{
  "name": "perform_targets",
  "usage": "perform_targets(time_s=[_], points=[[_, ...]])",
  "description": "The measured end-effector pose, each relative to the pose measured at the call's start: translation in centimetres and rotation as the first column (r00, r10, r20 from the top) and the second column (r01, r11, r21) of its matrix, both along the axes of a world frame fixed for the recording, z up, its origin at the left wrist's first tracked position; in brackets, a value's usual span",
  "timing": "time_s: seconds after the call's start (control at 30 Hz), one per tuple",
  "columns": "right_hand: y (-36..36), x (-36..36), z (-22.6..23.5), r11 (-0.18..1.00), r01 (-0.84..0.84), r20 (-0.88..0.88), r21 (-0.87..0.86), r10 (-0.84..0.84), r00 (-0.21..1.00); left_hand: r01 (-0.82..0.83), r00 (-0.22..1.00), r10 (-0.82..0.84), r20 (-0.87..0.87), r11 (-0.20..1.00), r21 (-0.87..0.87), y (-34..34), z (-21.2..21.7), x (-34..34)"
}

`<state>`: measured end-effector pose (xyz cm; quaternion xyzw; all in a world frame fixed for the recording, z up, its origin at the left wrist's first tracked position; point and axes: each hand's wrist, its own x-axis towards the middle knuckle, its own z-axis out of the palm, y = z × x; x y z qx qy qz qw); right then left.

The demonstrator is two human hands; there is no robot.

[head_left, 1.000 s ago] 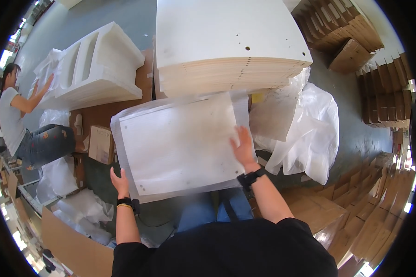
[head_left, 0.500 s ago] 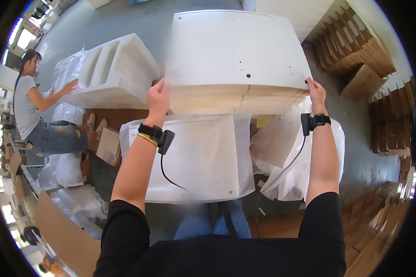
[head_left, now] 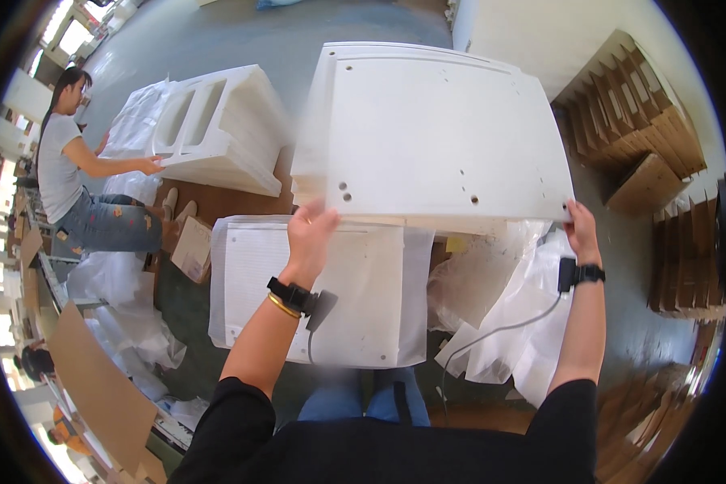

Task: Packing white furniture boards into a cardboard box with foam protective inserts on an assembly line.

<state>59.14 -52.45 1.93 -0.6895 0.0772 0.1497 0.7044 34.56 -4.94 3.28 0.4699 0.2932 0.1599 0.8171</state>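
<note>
A large white panel [head_left: 448, 133] with several drilled holes is gripped by its near corners. My left hand [head_left: 310, 234] is closed on the near left corner, my right hand [head_left: 582, 231] on the near right corner. Under it lies the stack of white panels [head_left: 308, 165], its left side showing past the top panel; most of it is hidden. Nearer to me, another white panel [head_left: 323, 290] with small holes lies flat on white foam sheeting [head_left: 415, 298].
Crumpled clear and white wrapping [head_left: 500, 323] lies to the right. At left, a co-worker [head_left: 64, 161] touches a stack of white cut-out panels [head_left: 210, 121]. Folded cardboard [head_left: 629, 105] stands far right; a small carton [head_left: 192, 248] and a cardboard sheet [head_left: 97, 379] are left.
Both hands have drawn the top panel toward me and to the right, so it overhangs the stack's near edge. The co-worker's hand has moved along the cut-out panels.
</note>
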Motion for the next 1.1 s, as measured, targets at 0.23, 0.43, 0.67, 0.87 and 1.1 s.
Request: perform_targets(time_s=[0.23, 0.43, 0.67, 0.87, 1.1], points=[[-3.5, -9.9, 3.4, 0.988, -0.153, -0.099, 0.02, 0.155, 0.983, 0.395, 0.895, -0.39, -0.219, 0.919, -0.023, 1.0, 1.4, -3.7], [-1.3, -19.2, 4.8, 0.843, -0.039, 0.087, -0.537, 0.101, 0.991, 0.436, 0.871, -0.252, -0.422, 0.793, 0.426, 0.9, 3.0, -6.0], [1.5, -32.4, 3.7, 0.876, -0.029, 0.071, -0.481, 0.072, 0.995, 0.369, 0.891, -0.11, -0.439, 0.739, 0.564, 4.5, -1.1, -21.6], [9.1, -41.6, 3.3, 0.918, -0.122, -0.014, -0.378, 0.126, 0.992, 0.343, 0.85, 0.111, -0.515, 0.625, 0.701, 8.5, -2.6, -35.4], [13.1, -43.3, -3.3, 0.84, -0.241, -0.082, -0.487, 0.231, 0.97, 0.398, 0.796, 0.153, -0.585, 0.596, 0.698, 13.0, -5.8, -38.4]])
